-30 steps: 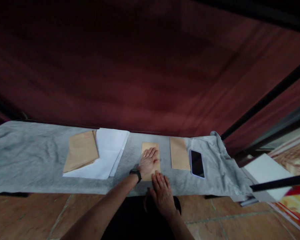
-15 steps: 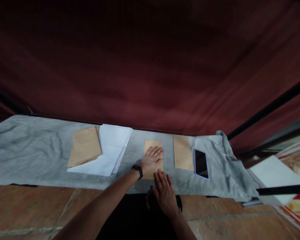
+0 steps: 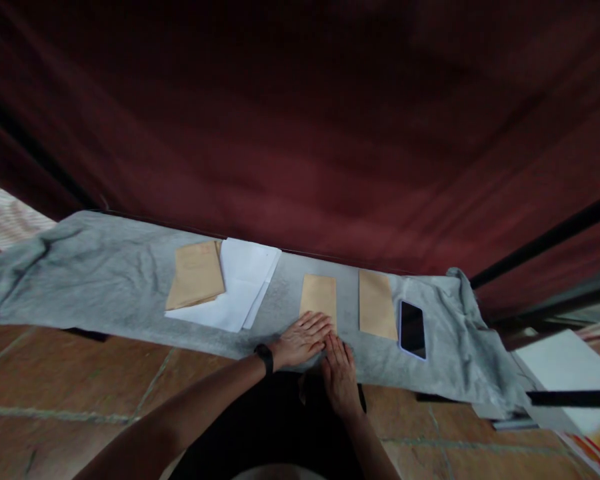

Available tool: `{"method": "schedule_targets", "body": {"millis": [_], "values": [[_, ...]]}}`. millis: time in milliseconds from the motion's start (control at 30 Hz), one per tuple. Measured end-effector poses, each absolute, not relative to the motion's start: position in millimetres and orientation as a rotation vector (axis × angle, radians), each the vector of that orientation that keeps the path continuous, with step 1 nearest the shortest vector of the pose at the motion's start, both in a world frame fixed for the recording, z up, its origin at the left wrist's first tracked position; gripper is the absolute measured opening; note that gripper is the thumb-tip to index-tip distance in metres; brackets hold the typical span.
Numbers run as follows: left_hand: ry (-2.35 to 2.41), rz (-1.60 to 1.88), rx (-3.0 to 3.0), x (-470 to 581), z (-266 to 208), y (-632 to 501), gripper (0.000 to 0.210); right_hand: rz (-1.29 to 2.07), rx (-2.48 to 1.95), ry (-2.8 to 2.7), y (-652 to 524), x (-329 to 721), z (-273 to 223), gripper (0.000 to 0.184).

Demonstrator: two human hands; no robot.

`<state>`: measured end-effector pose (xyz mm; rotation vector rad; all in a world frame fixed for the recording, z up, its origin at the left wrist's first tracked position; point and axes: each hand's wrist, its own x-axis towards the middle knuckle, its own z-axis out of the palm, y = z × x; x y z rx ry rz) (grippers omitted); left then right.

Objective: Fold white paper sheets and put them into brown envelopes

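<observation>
A brown paper envelope point(image 3: 319, 293) lies on the grey cloth point(image 3: 125, 267) in front of me, its near part hidden by my hands. My left hand point(image 3: 305, 337), with a dark band at the wrist, rests flat across it with fingers stretched out to the right. Touching its fingertips, my right hand point(image 3: 340, 373) lies at the envelope's near edge, fingers extended forward. Neither hand grasps anything. To the right lies another brown envelope point(image 3: 377, 305).
A phone point(image 3: 413, 330) with a pale purple case lies right of the envelopes. On the left, a stack of brown envelopes point(image 3: 196, 275) overlaps white paper sheets point(image 3: 250, 283). Dark red fabric point(image 3: 300, 167) hangs behind the cloth-covered surface. A white board point(image 3: 570, 373) stands at far right.
My left hand has slid toward me down the envelope, uncovering its far part. It now meets my right hand's fingertips. The view has shifted, showing more on the left.
</observation>
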<state>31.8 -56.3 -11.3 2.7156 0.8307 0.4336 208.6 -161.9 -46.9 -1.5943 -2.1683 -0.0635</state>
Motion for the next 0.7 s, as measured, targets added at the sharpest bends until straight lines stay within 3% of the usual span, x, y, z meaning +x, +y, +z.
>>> {"method": "schedule_targets", "body": {"millis": [233, 700], "values": [[0.668, 0.352, 2.771, 2, -8, -85, 0.077, -0.020, -1.598, -2.205, -160, 210, -49, 0.055], [0.573, 0.365, 2.826, -7, -11, -90, 0.076, 0.006, -1.603, -2.216, -153, 205, -43, 0.053]]}}
